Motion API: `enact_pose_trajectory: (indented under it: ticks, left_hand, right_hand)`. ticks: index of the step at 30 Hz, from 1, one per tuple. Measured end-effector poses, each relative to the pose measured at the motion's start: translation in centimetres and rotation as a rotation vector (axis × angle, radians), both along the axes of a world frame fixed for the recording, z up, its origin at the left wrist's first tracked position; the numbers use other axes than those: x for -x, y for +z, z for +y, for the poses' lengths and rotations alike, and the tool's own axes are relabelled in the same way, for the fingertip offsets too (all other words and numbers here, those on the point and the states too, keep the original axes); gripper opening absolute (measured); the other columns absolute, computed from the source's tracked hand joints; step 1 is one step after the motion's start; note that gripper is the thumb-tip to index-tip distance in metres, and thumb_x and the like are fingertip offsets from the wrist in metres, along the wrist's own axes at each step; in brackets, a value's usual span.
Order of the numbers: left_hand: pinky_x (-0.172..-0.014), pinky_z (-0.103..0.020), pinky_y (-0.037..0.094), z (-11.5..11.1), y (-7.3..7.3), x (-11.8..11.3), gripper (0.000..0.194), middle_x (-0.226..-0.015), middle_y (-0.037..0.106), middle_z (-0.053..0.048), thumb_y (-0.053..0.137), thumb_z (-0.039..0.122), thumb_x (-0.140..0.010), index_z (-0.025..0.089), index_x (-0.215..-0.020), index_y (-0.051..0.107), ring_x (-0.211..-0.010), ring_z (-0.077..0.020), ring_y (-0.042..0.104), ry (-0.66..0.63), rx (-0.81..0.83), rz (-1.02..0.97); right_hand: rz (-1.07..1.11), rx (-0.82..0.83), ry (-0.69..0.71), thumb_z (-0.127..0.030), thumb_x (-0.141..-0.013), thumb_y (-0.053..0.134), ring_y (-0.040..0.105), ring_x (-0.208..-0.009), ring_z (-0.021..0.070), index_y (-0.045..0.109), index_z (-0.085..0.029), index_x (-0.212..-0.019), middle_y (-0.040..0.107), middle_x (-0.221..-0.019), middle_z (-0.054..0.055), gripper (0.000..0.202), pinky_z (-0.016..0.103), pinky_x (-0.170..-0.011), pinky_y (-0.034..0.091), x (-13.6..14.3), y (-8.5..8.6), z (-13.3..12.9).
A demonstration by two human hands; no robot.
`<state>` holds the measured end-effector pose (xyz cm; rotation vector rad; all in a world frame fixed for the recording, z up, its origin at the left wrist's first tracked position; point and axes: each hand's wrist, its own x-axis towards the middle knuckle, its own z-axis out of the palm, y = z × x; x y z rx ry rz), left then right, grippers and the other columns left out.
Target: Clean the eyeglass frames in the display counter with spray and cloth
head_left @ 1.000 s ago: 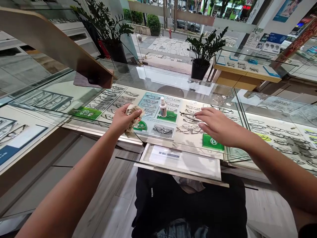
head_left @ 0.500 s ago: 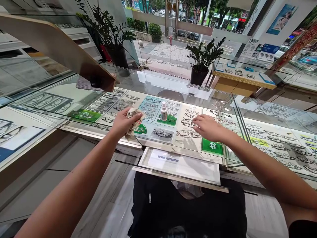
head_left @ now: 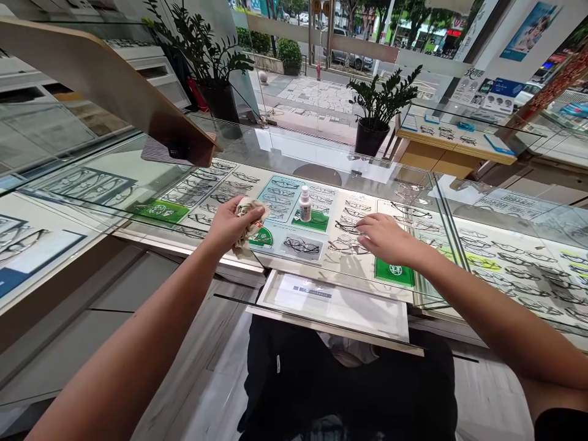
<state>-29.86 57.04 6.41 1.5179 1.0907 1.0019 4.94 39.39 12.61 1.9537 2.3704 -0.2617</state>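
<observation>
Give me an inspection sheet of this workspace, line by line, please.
Surface: glass counter, with rows of eyeglasses showing through it.
Job's things: crumpled cloth in the left hand; dark glasses beside the right hand; white bottle upright between the hands.
Clutter: open drawer with papers inside.
Hands: left closed on the cloth; right low at the counter, grip unclear.
Cables: nothing seen.
Surroundings: potted plants, street beyond.

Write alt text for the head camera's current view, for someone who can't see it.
At a glass display counter of eyeglasses, a person's left hand grips a crumpled cloth; the right hand is at dark-framed glasses. A small white bottle stands between the hands, with an open drawer nearer the person and potted plants beyond.
</observation>
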Motion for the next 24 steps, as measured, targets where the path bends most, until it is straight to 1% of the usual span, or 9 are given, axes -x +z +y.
enact_pose_trajectory:
  ticks: [4,6,8,10,12,14,17,21,24]
  left_hand:
    - [-0.055,-0.024,0.047,-0.1,0.1,-0.1,0.051,-0.073,0.068,-0.002,0.093,0.054,-0.065,0.018,-0.092,0.071,-0.060,-0.0156,0.061,0.002,0.003,0.021]
    - [-0.056,-0.024,0.047,-0.1,0.0,-0.1,0.050,-0.073,0.067,-0.002,0.093,0.054,-0.065,0.018,-0.091,0.070,-0.060,-0.0155,0.061,0.008,0.003,0.023]
    - [-0.057,-0.024,0.047,0.0,-0.1,-0.1,0.049,-0.073,0.067,-0.001,0.093,0.053,-0.065,0.018,-0.090,0.070,-0.061,-0.0156,0.062,0.011,-0.004,0.020]
    - [-0.057,-0.024,0.047,0.0,-0.2,-0.2,0.048,-0.073,0.066,-0.001,0.092,0.053,-0.066,0.019,-0.090,0.070,-0.061,-0.0156,0.061,0.012,-0.009,0.014]
    - [-0.057,-0.024,0.047,0.0,-0.2,-0.3,0.047,-0.072,0.065,-0.001,0.092,0.054,-0.066,0.019,-0.090,0.070,-0.061,-0.0154,0.061,0.017,-0.011,0.014]
    - [-0.057,-0.024,0.047,-0.1,-0.1,-0.4,0.047,-0.072,0.065,-0.001,0.092,0.054,-0.066,0.019,-0.089,0.070,-0.062,-0.0154,0.060,0.025,-0.011,0.019]
    - [-0.057,-0.025,0.047,-0.4,0.3,-0.6,0.048,-0.072,0.065,-0.001,0.093,0.054,-0.064,0.019,-0.089,0.070,-0.062,-0.0163,0.061,0.030,0.002,0.025]
    - [-0.058,-0.027,0.049,-0.3,0.2,-0.7,0.049,-0.073,0.067,-0.001,0.093,0.053,-0.062,0.019,-0.089,0.071,-0.063,-0.0176,0.062,0.038,0.023,0.017]
    - [-0.059,-0.027,0.051,0.2,-0.3,-0.5,0.046,-0.073,0.068,-0.002,0.092,0.051,-0.063,0.019,-0.089,0.070,-0.064,-0.0184,0.065,0.031,0.044,-0.014]
  right_hand:
    - [0.019,0.018,-0.011,-0.036,-0.109,0.043,0.053,-0.139,0.0378,0.071,-0.011,-0.133,0.067,-0.144,0.018,0.045,0.059,-0.118,0.039,0.7,0.9,-0.5]
    - [0.065,-0.003,0.002,-0.038,-0.109,0.044,0.052,-0.141,0.0381,0.071,-0.012,-0.135,0.065,-0.148,0.017,0.045,0.061,-0.119,0.038,1.6,2.2,-1.7]
    - [0.189,0.012,0.052,-0.044,-0.109,0.043,0.052,-0.143,0.0360,0.068,-0.016,-0.140,0.064,-0.151,0.015,0.048,0.061,-0.120,0.039,3.1,3.8,-3.7]
    - [0.365,0.126,0.166,-0.049,-0.110,0.043,0.055,-0.143,0.0312,0.066,-0.021,-0.143,0.064,-0.152,0.011,0.049,0.056,-0.122,0.042,4.9,4.7,-6.1]
    - [0.476,0.262,0.255,-0.047,-0.110,0.043,0.057,-0.143,0.0279,0.065,-0.021,-0.144,0.063,-0.153,0.011,0.049,0.048,-0.121,0.045,6.6,4.4,-8.0]
    - [0.511,0.376,0.251,-0.045,-0.110,0.040,0.056,-0.143,0.0284,0.063,-0.018,-0.145,0.060,-0.155,0.014,0.050,0.046,-0.121,0.046,7.8,2.6,-9.0]
    - [0.549,0.448,0.117,-0.045,-0.111,0.036,0.053,-0.145,0.0294,0.058,-0.015,-0.148,0.056,-0.158,0.017,0.053,0.048,-0.122,0.044,8.5,-1.7,-8.8]
    - [0.604,0.427,-0.016,-0.049,-0.111,0.035,0.050,-0.147,0.0298,0.054,-0.013,-0.151,0.055,-0.157,0.018,0.057,0.049,-0.124,0.040,7.8,-7.7,-6.8]
    - [0.543,0.323,-0.101,-0.046,-0.111,0.035,0.053,-0.143,0.0300,0.060,-0.016,-0.145,0.061,-0.150,0.017,0.052,0.047,-0.120,0.044,6.6,-11.7,-5.1]
